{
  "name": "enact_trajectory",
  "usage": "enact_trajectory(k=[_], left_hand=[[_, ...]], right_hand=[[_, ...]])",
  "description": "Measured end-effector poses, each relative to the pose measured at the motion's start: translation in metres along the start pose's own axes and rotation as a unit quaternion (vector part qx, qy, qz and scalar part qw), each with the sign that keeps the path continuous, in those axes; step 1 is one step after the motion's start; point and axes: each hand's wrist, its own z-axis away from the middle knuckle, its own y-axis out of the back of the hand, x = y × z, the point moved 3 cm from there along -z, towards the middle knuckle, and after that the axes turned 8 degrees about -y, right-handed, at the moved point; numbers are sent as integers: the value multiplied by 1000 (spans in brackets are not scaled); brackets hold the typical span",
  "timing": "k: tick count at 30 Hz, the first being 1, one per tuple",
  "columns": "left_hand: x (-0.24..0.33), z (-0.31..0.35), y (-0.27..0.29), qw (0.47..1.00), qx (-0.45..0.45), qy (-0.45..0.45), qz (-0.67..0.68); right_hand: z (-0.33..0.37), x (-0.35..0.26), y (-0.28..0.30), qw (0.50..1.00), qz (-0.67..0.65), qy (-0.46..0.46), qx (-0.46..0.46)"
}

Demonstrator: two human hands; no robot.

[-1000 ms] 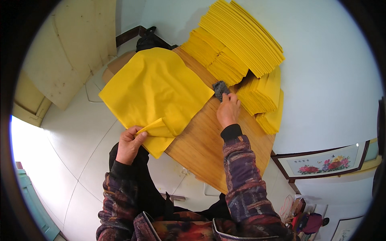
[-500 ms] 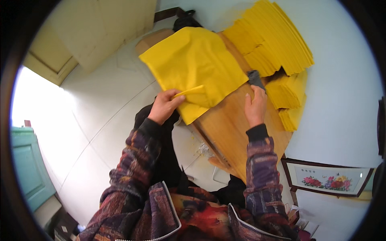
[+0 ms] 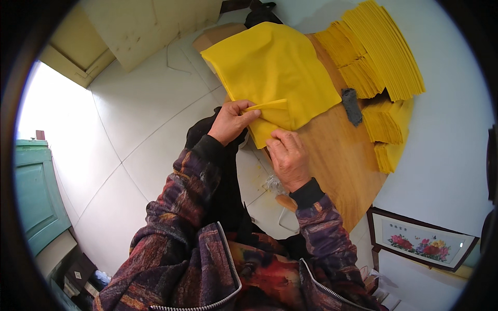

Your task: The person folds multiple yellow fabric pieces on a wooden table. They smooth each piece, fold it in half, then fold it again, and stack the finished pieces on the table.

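Observation:
A large yellow felt-like fabric sheet [image 3: 275,67] lies over the far left part of the wooden table, its near corner hanging past the edge. My left hand [image 3: 232,122] is closed on its near left side, thumb on top, where a narrow flap stands folded up. Close to that fold, my right hand [image 3: 290,158] has its fingers curled in a pinch at the sheet's near edge; the fingertips are partly hidden. A dark grey oblong piece [image 3: 352,107] with a rough surface lies on the table, right of the sheet and apart from both hands.
Tall stacks of folded yellow fabric [image 3: 381,52] stand along the wall side of the wooden table [image 3: 342,160], with smaller stacks [image 3: 384,122] nearer me. A framed flower picture [image 3: 420,238] is at the right. A black bag-like thing [image 3: 262,15] sits beyond the table.
My right hand has let go of the grey piece, leaving it on the table, and moved left to the sheet's near edge. My left hand keeps its hold. The whole view has shifted slightly.

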Motion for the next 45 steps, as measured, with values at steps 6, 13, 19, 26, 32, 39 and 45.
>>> enact_trajectory(k=[6, 13, 19, 26, 32, 39, 45], left_hand=[[-1, 0, 1, 1000, 0, 8, 11], [0, 1, 1, 1000, -11, -1, 15], [1, 1, 2, 999, -29, 4, 11], [4, 2, 2, 999, -31, 8, 8], [4, 2, 4, 999, -37, 5, -8], [3, 2, 4, 1000, -28, 7, -11], [8, 3, 6, 998, -46, 18, -43]], right_hand=[[-1, 3, 3, 1000, 20, -5, -22], [-8, 12, 1, 999, -33, -12, -12], [-17, 22, 3, 976, -182, -104, -64], [-27, 41, 2, 905, -322, -205, -190], [-30, 47, 2, 883, -353, -219, -218], [-30, 47, 2, 869, -369, -275, -180], [-35, 45, -2, 905, -310, -287, -55]])
